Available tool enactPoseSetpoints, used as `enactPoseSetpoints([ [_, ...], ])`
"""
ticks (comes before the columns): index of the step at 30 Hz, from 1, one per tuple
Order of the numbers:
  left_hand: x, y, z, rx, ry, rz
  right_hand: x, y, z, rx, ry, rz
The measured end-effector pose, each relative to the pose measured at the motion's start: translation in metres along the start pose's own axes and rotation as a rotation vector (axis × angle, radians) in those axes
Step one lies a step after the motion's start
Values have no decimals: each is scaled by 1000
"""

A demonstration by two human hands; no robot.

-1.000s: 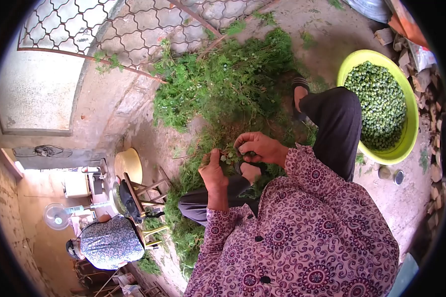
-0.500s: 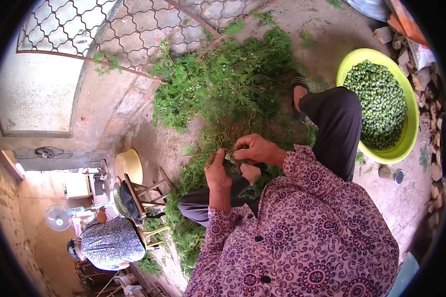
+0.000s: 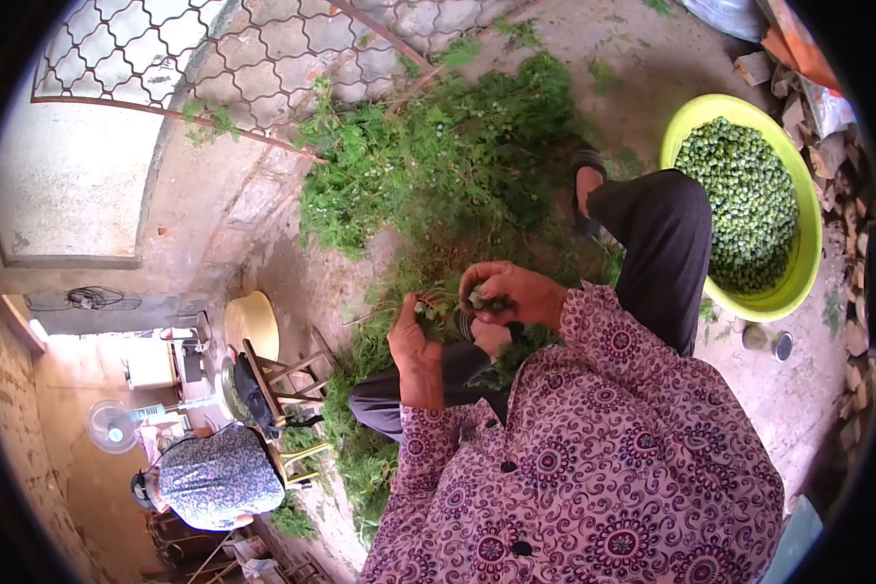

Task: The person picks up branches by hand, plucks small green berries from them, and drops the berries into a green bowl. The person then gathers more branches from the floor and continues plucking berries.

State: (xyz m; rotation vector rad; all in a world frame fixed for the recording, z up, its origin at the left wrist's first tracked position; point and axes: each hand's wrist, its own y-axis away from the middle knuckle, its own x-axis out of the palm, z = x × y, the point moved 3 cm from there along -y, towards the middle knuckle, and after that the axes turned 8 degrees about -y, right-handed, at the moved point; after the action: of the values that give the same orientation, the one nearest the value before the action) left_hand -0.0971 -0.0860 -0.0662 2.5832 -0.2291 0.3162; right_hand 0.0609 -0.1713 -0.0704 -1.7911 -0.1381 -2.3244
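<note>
My left hand (image 3: 416, 348) pinches a thin green sprig (image 3: 436, 300) between thumb and fingertips, with a small pale green fruit (image 3: 420, 309) showing at the tips. Just to its right, my right hand (image 3: 521, 292) curls round several small green fruits (image 3: 487, 300), partly hidden by the fingers. Both hands are held over my lap, close to each other but apart. Beyond them lies a big heap of feathery green branches (image 3: 438, 156) dotted with fruits. On my right stands a yellow-green basin (image 3: 810, 224) full of picked green fruits (image 3: 740, 204).
A jar (image 3: 781, 345) lies by the basin, and broken bricks (image 3: 852, 243) line the right edge. A wire-mesh gate (image 3: 292, 58) leans at the back left. Another person (image 3: 219, 477) sits at far left near a fan (image 3: 113, 427) and a wooden stool (image 3: 307, 375).
My hands have drawn a little apart, the left one shifting left with the sprig. My right hand has turned, so the fruits in its fingers now show.
</note>
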Motion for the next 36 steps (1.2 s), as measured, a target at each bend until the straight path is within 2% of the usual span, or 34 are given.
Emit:
enactPoseSetpoints([
  [1,-1,0,-2,99,-41,-40,-1,-1,-2,2,-2,0],
  [3,4,3,-4,160,-37,-56,-10,-5,-9,144,92,-91],
  [4,8,6,-5,220,-34,-68,-12,-6,-11,146,95,-91],
  [6,18,11,-8,231,-47,-104,-15,-6,-22,201,187,-146],
  [10,31,22,-4,264,-78,-99,-17,-10,-31,146,213,-195],
  [12,38,29,-4,286,-127,-81,-15,-11,-27,32,182,-225],
  [16,47,34,2,371,-245,-68,-15,-13,-26,19,151,-198],
  [20,58,46,2,329,-321,-1,-8,-11,-27,20,81,-233],
  [25,55,37,7,269,-198,30,-10,-10,-24,61,40,-291],
  [28,46,30,11,227,-60,82,-11,-9,-23,94,44,-262],
  [36,35,29,15,120,-4,30,-12,-5,-23,255,-127,-163],
])
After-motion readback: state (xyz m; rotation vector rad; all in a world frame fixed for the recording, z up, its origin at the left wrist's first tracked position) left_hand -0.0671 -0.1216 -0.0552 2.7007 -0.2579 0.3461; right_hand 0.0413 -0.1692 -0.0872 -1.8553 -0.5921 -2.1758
